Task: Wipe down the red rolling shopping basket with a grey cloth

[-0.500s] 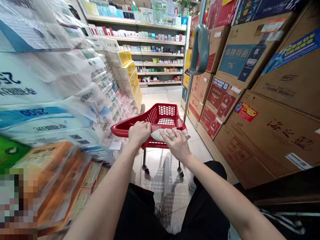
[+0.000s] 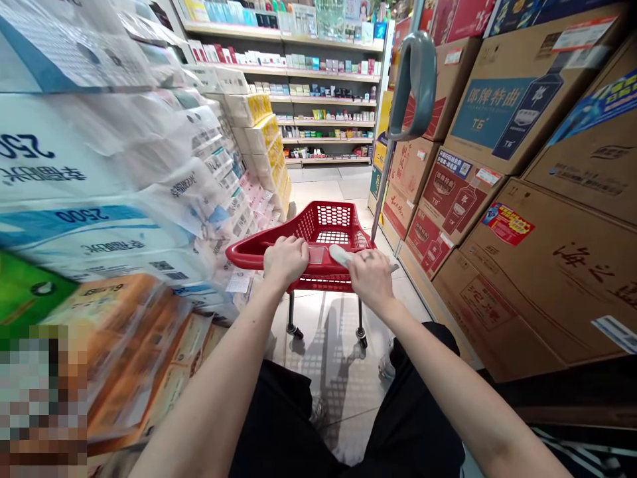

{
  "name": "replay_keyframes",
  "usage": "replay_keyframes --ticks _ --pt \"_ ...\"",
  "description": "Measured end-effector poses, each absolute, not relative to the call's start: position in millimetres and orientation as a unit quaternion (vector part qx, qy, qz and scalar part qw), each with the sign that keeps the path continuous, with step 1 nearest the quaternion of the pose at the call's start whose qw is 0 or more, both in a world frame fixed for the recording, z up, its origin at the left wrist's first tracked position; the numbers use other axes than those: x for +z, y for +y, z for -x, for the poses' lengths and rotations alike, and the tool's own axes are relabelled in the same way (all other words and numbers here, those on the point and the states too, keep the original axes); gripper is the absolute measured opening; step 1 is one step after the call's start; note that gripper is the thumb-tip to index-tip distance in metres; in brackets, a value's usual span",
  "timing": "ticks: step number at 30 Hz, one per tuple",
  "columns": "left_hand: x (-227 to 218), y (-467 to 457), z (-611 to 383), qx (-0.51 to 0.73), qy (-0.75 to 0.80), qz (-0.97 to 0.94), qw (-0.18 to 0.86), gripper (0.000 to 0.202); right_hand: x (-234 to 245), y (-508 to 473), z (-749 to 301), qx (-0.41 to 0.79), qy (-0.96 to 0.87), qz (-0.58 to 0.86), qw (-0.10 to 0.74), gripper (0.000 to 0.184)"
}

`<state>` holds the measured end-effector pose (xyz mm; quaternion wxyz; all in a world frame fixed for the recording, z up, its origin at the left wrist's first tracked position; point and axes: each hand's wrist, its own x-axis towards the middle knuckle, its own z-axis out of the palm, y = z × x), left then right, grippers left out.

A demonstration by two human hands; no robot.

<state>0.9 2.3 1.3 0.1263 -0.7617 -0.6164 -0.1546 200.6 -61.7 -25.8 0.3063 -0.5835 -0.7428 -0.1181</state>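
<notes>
A red plastic shopping basket on wheels point(image 2: 328, 229) stands on the tiled aisle floor in front of me. My left hand point(image 2: 286, 261) is closed over its near rim. My right hand point(image 2: 371, 279) is closed on a whitish cloth point(image 2: 339, 255) and presses it against the same rim, just right of the left hand. The basket's grey pull handle point(image 2: 415, 83) rises on a thin pole at its right side.
Wrapped packs of tissue and toilet paper point(image 2: 99, 186) are stacked high on the left. Brown cardboard cartons point(image 2: 522, 199) are piled on the right. Shelves of small goods point(image 2: 318, 86) close the aisle ahead. Pale tiled floor point(image 2: 323, 179) runs between them.
The cloth was spread more widely along the rim under my right hand; now less of it shows. The view has shifted slightly and both hands stay on the rim.
</notes>
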Motion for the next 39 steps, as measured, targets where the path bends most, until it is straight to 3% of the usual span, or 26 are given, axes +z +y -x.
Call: replay_keyframes --ticks 6,11,21,28,33,39 --pt "2.6 -2.8 -8.7 -0.170 -0.626 0.752 0.118 0.042 -31.4 -72.7 -155.9 -0.152 -0.751 0.568 0.302 0.047" --pt "3.4 -6.4 -10.8 -0.165 -0.636 0.744 0.122 0.043 -32.6 -78.0 -196.6 -0.159 -0.797 0.506 0.289 0.044" --pt "-2.4 -10.6 -43.5 -0.194 -0.653 0.724 0.109 0.046 -33.7 -61.7 -206.1 -0.143 -0.728 0.586 0.326 0.035" --pt "-1.9 2.5 17.3 -0.127 -0.649 0.746 0.079 0.052 -33.2 -57.6 -229.6 -0.145 -0.797 0.506 0.295 0.037" --pt "-7.7 -2.7 46.5 -0.094 -0.618 0.768 0.138 0.066 -31.1 -53.4 -228.0 -0.133 -0.766 0.553 0.299 0.035" --pt "-8.1 -15.7 15.1 -0.090 -0.623 0.762 0.154 0.067 -25.3 -47.5 -177.4 -0.111 -0.687 0.639 0.328 0.038"
